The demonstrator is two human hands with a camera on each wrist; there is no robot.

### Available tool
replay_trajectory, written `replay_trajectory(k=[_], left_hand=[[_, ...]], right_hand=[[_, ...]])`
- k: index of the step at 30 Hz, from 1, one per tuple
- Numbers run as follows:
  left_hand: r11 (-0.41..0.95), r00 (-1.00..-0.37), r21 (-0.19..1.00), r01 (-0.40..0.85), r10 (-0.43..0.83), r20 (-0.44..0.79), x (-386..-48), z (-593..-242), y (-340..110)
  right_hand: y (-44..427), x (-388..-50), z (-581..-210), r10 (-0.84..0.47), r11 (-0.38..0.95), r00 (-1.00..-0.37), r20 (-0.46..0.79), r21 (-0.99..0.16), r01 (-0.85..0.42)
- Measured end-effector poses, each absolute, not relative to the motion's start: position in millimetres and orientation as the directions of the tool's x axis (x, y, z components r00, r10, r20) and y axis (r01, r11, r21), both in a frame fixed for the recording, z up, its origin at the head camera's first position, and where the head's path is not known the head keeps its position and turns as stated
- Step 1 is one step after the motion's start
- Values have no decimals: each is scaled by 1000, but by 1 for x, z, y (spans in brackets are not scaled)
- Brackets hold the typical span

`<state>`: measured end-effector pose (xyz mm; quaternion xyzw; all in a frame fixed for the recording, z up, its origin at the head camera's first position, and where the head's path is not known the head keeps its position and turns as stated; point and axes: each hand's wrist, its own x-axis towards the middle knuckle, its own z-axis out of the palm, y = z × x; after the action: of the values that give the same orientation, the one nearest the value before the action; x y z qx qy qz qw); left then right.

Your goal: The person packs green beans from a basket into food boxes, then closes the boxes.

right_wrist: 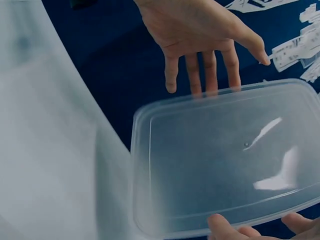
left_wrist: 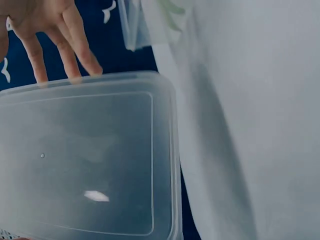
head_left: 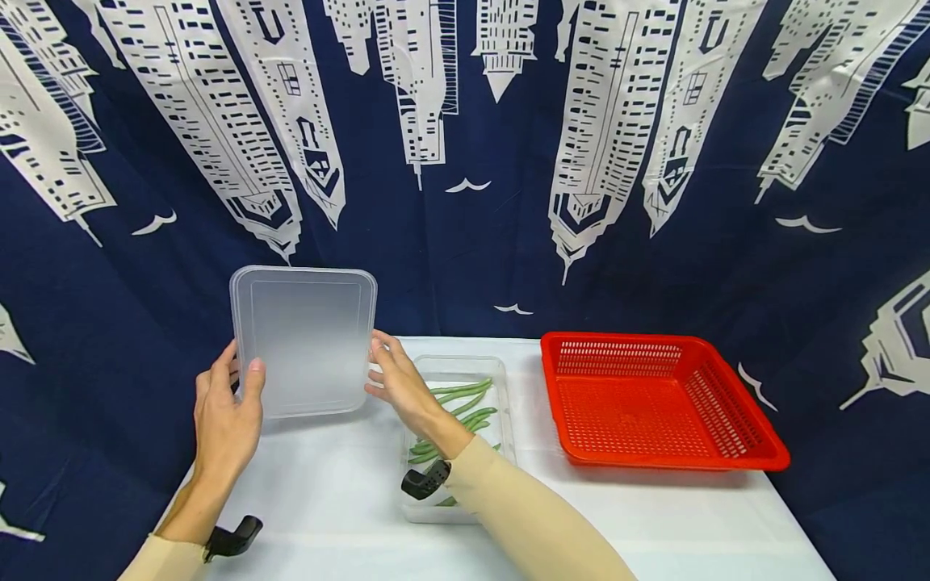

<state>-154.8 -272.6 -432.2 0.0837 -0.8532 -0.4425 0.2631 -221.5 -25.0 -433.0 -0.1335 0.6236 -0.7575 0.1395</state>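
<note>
A translucent plastic lid (head_left: pixel 312 339) is raised and tilted above the left part of the table, between both hands. My left hand (head_left: pixel 228 411) is at its left edge; in the right wrist view its straight fingers (right_wrist: pixel 210 75) reach behind the rim, thumb spread away. At the right edge, my right hand (head_left: pixel 407 387) touches the rim with extended fingers (left_wrist: pixel 70 55), as the left wrist view shows. Under my right forearm stands a clear plastic container (head_left: pixel 508 420) with several green beans (head_left: pixel 472 420) in it, partly hidden by the arm.
A red perforated plastic basket (head_left: pixel 632 411) stands on the right side of the white-covered table (head_left: pixel 327 484). Behind the table hangs a dark blue cloth (head_left: pixel 494 242) with white buildings printed on it.
</note>
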Motion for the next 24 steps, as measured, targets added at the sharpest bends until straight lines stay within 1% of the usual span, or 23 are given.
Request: replay_trajectory(k=[6, 9, 12, 15, 18, 19, 22, 24], left_hand=[[562, -866, 822, 94, -361, 346, -146, -421, -264], [522, -880, 844, 124, -335, 337, -142, -419, -258], [415, -900, 890, 192, -287, 328, -140, -421, -250], [226, -916, 936, 271, -237, 323, -140, -425, -242], [67, -923, 945, 321, -201, 328, -140, -430, -233], [33, -924, 942, 334, -185, 334, -140, -431, -231], [-11, -928, 934, 356, -119, 352, -143, -436, -224], [-14, -930, 931, 363, -67, 362, -144, -439, -220]], right_hand=[[-7, -219, -420, -364, -245, -925, 109, -969, -18], [3, -218, -418, -353, -265, -926, 136, -963, -41], [14, -215, -417, -331, -277, -933, 143, -960, -49], [26, -211, -418, -319, -280, -940, 120, -960, -28], [39, -207, -420, -311, -277, -945, 97, -961, -7], [43, -206, -420, -305, -273, -948, 90, -962, -3], [55, -203, -422, -276, -269, -958, 79, -963, -1], [62, -201, -425, -247, -268, -966, 72, -964, -3]])
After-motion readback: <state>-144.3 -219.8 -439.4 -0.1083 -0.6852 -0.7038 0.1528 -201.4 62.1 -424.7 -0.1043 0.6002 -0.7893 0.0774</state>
